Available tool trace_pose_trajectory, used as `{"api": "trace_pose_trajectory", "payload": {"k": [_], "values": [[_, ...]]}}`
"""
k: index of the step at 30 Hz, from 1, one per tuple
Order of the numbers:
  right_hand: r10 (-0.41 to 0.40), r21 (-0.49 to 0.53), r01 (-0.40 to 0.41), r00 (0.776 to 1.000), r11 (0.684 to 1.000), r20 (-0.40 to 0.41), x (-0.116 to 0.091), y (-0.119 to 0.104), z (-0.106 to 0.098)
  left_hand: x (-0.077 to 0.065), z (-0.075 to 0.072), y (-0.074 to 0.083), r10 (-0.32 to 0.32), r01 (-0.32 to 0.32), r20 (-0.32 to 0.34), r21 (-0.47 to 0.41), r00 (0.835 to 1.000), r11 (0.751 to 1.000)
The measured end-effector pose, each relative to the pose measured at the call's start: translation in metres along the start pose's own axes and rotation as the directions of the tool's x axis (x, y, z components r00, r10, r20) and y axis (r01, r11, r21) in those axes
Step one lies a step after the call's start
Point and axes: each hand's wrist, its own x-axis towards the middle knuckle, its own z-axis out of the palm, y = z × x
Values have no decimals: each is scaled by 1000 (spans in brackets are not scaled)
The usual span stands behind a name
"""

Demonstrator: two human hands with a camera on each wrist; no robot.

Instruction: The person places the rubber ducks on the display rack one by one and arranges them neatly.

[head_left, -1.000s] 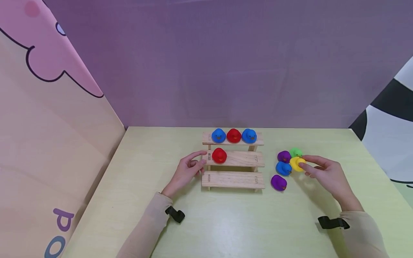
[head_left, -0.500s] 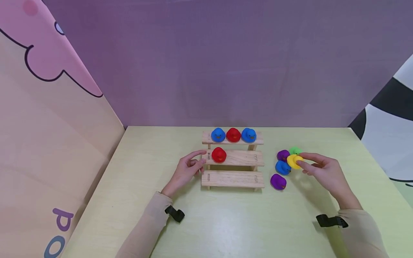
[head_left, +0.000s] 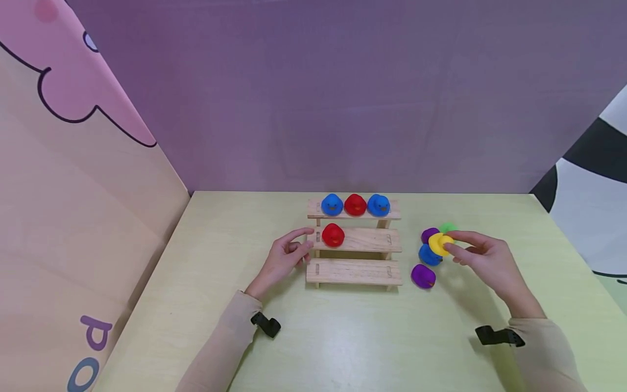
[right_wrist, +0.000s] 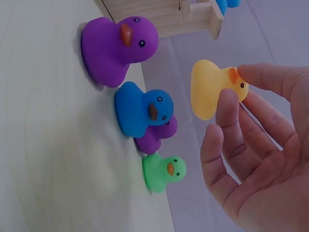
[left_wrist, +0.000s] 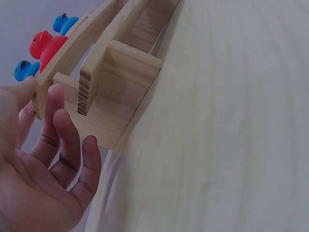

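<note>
My right hand (head_left: 482,261) pinches a yellow rubber duck (right_wrist: 205,89) by its head, holding it above the table. Below and beside it stand a blue duck (right_wrist: 133,108), a green duck (right_wrist: 159,171) and two purple ducks, one nearer the front (head_left: 423,276) and one partly hidden (right_wrist: 154,137). My left hand (head_left: 284,258) holds the left end of the middle board of a three-step wooden rack (head_left: 369,239) between thumb and index finger; the other fingers are loosely bent. On that board sits a red duck (head_left: 333,235).
The rack's top board carries a blue duck (head_left: 332,204), a red duck (head_left: 355,204) and another blue duck (head_left: 379,205). Its lowest board (head_left: 352,271) shows bare wood. A purple backdrop (head_left: 318,98) stands behind the light wooden table (head_left: 343,337).
My right hand has lifted the yellow duck off its place beside the green duck and carried it slightly left, toward the rack. My left hand stays at the rack's end.
</note>
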Motion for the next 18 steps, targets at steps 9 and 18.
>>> {"api": "trace_pose_trajectory", "payload": {"k": [9, 18], "values": [[-3, -6, 3, 1000, 1000, 19, -1, -12, 4, 0, 1, 2, -5, 5, -1, -12, 1000, 1000], [-42, 8, 42, 999, 999, 26, 2, -29, 9, 1, 0, 0, 0, 0, 1, -5, 1000, 1000]]}}
